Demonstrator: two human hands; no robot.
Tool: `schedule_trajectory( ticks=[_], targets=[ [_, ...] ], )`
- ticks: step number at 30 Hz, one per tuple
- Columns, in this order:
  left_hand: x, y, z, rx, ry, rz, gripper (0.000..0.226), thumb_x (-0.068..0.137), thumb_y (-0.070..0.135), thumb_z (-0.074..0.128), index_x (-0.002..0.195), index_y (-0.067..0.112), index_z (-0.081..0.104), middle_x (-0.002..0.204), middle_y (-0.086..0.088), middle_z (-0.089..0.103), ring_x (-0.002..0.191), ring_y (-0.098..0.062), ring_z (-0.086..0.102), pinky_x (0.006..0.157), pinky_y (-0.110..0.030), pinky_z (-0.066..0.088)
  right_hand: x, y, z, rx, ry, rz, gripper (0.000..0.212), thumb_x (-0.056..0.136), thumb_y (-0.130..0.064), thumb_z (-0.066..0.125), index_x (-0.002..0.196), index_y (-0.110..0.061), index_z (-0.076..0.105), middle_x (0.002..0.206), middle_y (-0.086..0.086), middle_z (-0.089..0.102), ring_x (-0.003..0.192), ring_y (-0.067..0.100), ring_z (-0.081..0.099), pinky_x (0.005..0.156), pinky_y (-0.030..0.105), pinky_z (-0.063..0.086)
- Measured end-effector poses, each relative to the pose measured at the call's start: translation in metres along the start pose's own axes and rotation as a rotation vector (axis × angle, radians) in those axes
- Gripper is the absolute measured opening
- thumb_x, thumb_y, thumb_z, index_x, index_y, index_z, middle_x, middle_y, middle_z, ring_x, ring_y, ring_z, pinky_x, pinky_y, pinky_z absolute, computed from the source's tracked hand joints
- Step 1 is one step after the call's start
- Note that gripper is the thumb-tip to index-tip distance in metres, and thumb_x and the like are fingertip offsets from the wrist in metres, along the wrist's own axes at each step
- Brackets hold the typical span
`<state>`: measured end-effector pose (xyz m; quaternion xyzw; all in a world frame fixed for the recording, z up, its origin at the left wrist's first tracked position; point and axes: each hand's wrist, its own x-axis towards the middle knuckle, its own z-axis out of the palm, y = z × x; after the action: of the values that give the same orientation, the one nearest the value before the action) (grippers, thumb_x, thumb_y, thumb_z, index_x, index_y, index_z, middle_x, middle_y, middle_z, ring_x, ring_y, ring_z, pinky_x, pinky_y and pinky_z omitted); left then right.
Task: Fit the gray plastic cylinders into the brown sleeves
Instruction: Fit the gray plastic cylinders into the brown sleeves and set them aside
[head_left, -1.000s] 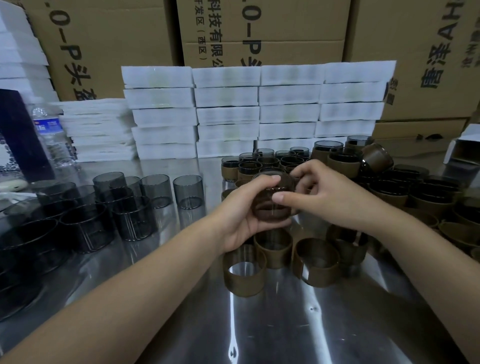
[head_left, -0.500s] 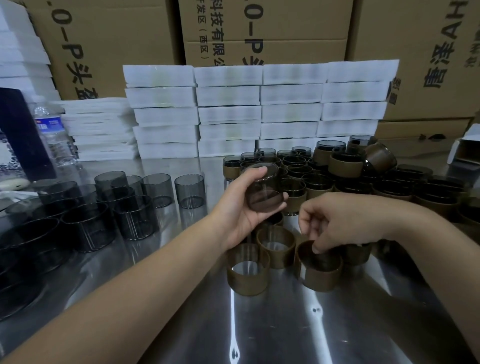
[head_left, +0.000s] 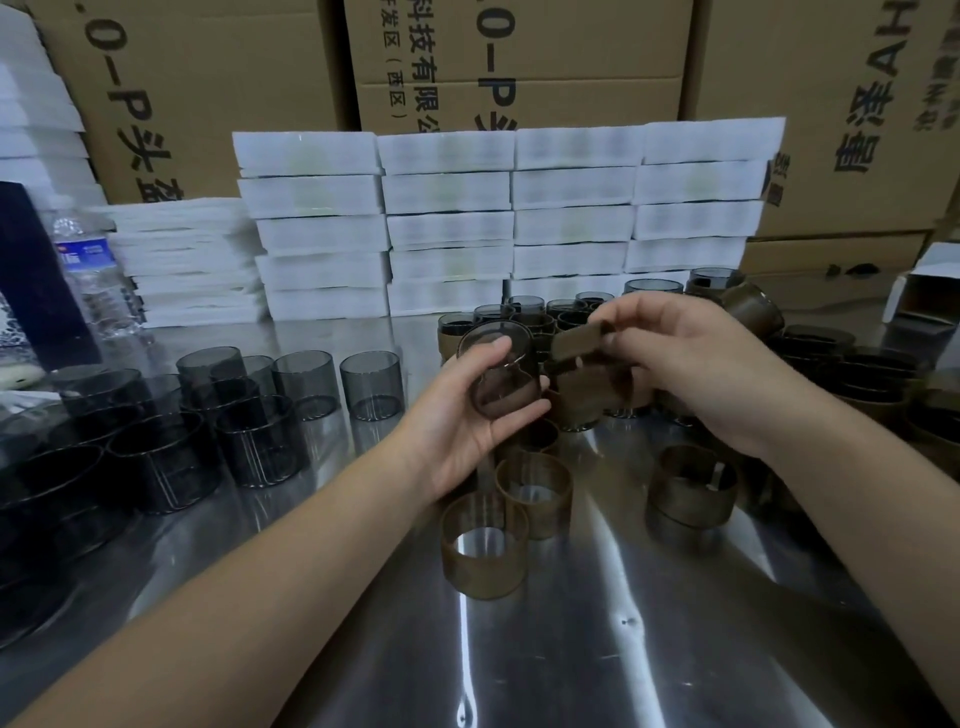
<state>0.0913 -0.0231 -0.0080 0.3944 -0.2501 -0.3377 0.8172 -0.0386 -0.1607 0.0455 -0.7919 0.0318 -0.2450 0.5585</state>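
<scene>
brown sleeve lifted off the table
your right grip now pinches it beside the gray cylinder clasped in your left grip; ready to fit.

Packing workshop: stacked cardboard cartons, steel worktable.

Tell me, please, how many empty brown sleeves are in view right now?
4 plainly: one sleeve in the right hand, a near sleeve and a farther sleeve below the left hand, another sleeve right of them. The hands may hide more.
</scene>
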Motion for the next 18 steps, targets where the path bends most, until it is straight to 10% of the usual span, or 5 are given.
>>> schedule_trajectory(
  ticks=[18],
  targets=[
    [-0.009,-0.004,0.009,0.413,-0.028,0.073,0.09,0.059,0.061,0.063,0.134,0.013,0.05,0.127,-0.016,0.061,0.106,-0.027,0.065,0.089,-0.042,0.055,-0.003,0.015,0.024,0.029,0.238,-0.292,0.019,0.078,-0.006,0.073,0.072,-0.022,0.062,0.068,-0.006,0.067,0.064,0.006,0.063,0.063,0.026,0.054]
  ],
)
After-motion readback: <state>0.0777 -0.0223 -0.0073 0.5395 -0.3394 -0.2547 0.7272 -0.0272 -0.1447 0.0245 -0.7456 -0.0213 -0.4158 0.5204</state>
